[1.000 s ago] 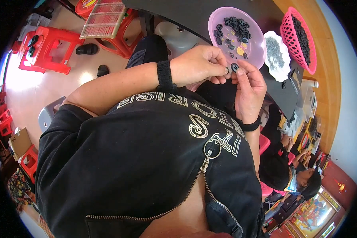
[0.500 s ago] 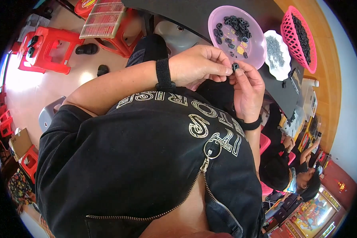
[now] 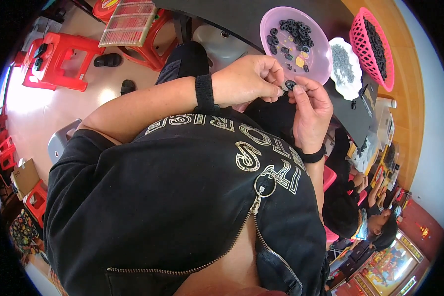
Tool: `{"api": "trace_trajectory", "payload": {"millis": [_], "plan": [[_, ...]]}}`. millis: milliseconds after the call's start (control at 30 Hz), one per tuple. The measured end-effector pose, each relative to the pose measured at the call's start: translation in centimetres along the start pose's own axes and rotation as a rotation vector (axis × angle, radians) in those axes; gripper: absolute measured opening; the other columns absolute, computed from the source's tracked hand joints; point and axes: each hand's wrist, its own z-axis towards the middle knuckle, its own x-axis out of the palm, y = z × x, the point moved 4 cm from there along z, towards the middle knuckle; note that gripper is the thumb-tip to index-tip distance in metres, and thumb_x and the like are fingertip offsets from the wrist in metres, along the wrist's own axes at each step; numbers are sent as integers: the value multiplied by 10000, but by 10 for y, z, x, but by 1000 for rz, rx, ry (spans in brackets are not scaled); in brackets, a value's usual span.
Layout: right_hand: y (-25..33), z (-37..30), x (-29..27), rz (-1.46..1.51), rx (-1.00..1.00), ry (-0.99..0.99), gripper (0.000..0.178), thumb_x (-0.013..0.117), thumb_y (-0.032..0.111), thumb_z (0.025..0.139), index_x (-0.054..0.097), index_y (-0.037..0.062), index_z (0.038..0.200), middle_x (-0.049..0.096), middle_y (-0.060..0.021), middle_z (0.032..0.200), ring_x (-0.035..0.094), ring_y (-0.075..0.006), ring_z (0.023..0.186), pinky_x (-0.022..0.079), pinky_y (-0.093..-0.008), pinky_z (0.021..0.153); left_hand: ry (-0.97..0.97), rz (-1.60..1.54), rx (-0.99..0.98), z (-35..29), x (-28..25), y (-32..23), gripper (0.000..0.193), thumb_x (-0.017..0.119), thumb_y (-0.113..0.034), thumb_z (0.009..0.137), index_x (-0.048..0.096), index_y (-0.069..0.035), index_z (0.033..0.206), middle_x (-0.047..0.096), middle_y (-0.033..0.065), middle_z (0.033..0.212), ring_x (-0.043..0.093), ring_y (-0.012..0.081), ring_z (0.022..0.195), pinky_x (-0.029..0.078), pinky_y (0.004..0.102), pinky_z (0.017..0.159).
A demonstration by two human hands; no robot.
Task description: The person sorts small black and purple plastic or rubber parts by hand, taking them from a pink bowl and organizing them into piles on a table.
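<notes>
My right hand [image 3: 312, 109] pinches a small black oval plastic piece [image 3: 290, 85] between thumb and fingers. Close beside it, my left hand [image 3: 254, 81] has thumb and forefinger nearly together, with a tiny dark bit at the thumb tip that is too small to name. Just beyond both hands sits a pale purple bowl [image 3: 324, 66], holding similar black pieces [image 3: 296, 32] and a few small yellowish bits. Right of the bowl is a white scalloped dish [image 3: 338, 85] with many tiny grey parts [image 3: 341, 63] in it.
A pink openwork basket [image 3: 358, 43] of black parts stands at the far right of the dark table [image 3: 222, 11]. Red stools [image 3: 66, 49] and sandals [image 3: 107, 60] are on the floor at left. Another person [image 3: 343, 209] sits at lower right.
My fingertips have drawn slightly apart. The black piece has tilted in my right hand, which has shifted a little to the right.
</notes>
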Motion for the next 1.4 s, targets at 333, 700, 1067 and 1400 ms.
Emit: {"api": "trace_trajectory", "payload": {"millis": [333,700,1067,1400], "plan": [[-6,-1,7,-6,90,114,194,585,12,849,618,-2,1040,616,-9,831,527,-51,690,433,-183,632,-49,112,42,-1,-2,2,164,587,39,798,474,-15,904,570,34,751,562,94,676,471,223,648],[-6,-2,4,-15,83,58,194,581,17,855,636,2,1040,629,-21,847,545,-61,701,441,-192,628,-52,105,68,-1,-3,0,167,588,38,797,480,-21,910,576,28,797,573,92,730,475,219,687],[-8,-1,4,-92,21,76,208,576,1,850,643,18,1046,615,-18,878,556,-65,718,455,-197,646,-85,67,49,-2,-4,1,162,594,37,795,482,-13,902,577,34,804,580,102,747,480,226,695],[-8,-3,11,-118,-78,144,407,628,-102,765,585,28,1149,544,-18,936,522,-63,746,454,-189,653,-99,71,29,-4,-6,-4,179,585,-3,826,506,-8,986,583,43,867,585,99,782,493,228,736]]}}
